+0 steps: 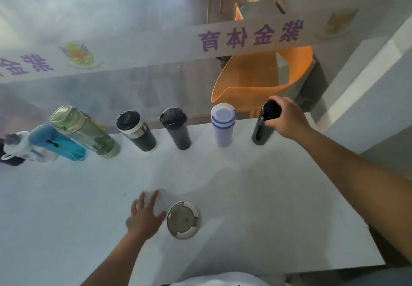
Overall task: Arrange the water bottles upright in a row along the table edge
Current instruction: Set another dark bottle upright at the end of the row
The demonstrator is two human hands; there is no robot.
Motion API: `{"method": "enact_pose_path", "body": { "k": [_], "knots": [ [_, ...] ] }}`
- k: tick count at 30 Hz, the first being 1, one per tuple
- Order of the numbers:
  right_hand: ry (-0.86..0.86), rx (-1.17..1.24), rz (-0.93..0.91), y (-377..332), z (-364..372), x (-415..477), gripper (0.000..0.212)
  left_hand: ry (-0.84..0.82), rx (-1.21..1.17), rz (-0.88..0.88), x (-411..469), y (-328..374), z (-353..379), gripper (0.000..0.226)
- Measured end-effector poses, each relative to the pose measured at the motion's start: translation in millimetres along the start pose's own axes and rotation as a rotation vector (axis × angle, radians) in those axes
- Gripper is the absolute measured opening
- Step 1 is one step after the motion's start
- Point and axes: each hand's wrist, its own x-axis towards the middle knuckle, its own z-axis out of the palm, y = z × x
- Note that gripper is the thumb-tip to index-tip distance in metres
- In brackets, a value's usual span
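Observation:
Several bottles stand upright in a row along the far edge of the white table (245, 185). From the left: a white-capped bottle (17, 146), a blue bottle (58, 143), a green clear bottle (84, 129), a dark flask with a steel band (136, 130), a dark shaker (177, 129), a white bottle with blue rings (223, 125), and a black bottle (263, 129) at the right end. My right hand (287, 118) grips the black bottle's top. My left hand (145, 215) lies flat on the table, fingers spread, holding nothing.
A round metal cable grommet (184, 220) is set into the table just right of my left hand. Behind the row rises a frosted glass partition (111, 29) with purple lettering. An orange chair (263, 78) shows beyond it. The table's right edge drops off near my right forearm.

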Motion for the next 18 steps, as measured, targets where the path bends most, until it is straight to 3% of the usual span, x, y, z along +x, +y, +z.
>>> {"method": "enact_pose_path", "body": {
  "k": [14,18],
  "knots": [
    [-0.064,-0.038,-0.045,0.3,10.5,16.5,0.07,0.004,0.003,-0.02,-16.4,8.0,8.9,0.07],
    [-0.089,-0.062,-0.032,-3.0,7.1,13.7,0.078,0.003,-0.001,-0.02,-17.2,8.9,7.8,0.07]
  ]
}}
